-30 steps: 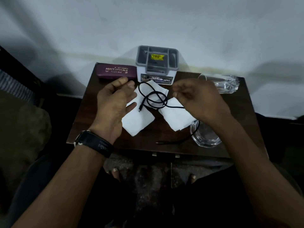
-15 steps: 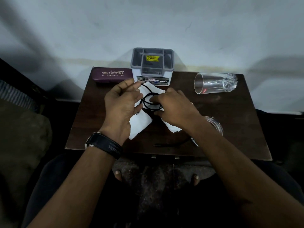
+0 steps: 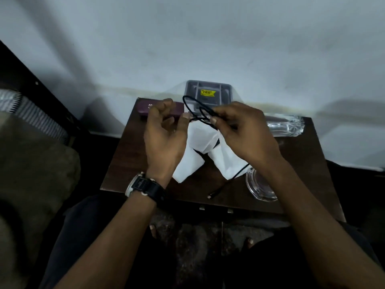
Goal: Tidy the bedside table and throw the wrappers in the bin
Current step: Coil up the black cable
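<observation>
A black cable (image 3: 188, 102) is lifted in loops above the dark wooden bedside table (image 3: 308, 163). My right hand (image 3: 243, 132) pinches the coiled part between thumb and fingers. My left hand (image 3: 164, 132), with a black watch on the wrist, pinches the same cable at its left side with curled fingers. The cable's free end trails down to the table's front edge, its plug (image 3: 210, 196) lying there. Two white paper wrappers (image 3: 200, 142) lie flat on the table under my hands.
A grey organiser box (image 3: 208, 92) with a yellow sticker stands at the back against the wall. A maroon glasses case (image 3: 145, 107) lies left of it. One clear glass (image 3: 287, 126) lies on its side at the right, another glass (image 3: 260, 188) stands near the front edge.
Both hands have lifted the coiled cable off the wrappers and raised it toward the organiser box. The loose end now hangs down to the table front.
</observation>
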`<state>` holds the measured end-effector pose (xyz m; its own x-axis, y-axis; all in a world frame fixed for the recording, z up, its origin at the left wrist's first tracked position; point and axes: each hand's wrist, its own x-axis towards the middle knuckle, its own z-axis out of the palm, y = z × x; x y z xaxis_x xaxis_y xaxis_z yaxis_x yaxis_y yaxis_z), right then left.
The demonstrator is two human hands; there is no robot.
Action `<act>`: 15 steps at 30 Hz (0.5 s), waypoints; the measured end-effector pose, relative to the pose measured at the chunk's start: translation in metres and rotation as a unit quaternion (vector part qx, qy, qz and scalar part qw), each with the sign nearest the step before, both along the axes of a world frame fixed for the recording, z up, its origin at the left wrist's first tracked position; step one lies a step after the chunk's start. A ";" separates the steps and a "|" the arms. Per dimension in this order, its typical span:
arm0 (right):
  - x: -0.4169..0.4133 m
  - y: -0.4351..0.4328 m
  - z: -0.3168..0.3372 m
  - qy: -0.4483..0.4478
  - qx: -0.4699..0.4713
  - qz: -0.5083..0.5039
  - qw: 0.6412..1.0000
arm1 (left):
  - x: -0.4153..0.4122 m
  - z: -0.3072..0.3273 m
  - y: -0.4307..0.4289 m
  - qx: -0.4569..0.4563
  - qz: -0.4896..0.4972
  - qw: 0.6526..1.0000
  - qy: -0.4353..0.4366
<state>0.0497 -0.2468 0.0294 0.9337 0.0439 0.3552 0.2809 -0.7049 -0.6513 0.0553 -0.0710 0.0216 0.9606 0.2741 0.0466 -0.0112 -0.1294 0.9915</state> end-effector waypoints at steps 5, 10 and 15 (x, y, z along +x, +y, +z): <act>-0.016 0.006 0.032 0.015 0.103 -0.026 0.994 | -0.011 0.010 0.008 -0.001 -0.054 0.998 -0.039; -0.033 0.009 0.066 0.027 0.156 -0.032 0.987 | -0.027 0.042 0.013 -0.089 -0.137 0.987 0.004; -0.022 0.000 0.091 0.015 0.130 -0.053 0.990 | -0.028 0.080 0.013 -0.113 -0.171 0.978 0.024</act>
<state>0.0280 -0.2471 0.1202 0.9383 -0.1446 0.3141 0.1925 -0.5361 -0.8219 0.0275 -0.0582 0.1018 0.9975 -0.0661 -0.0249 0.0312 0.0958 0.9949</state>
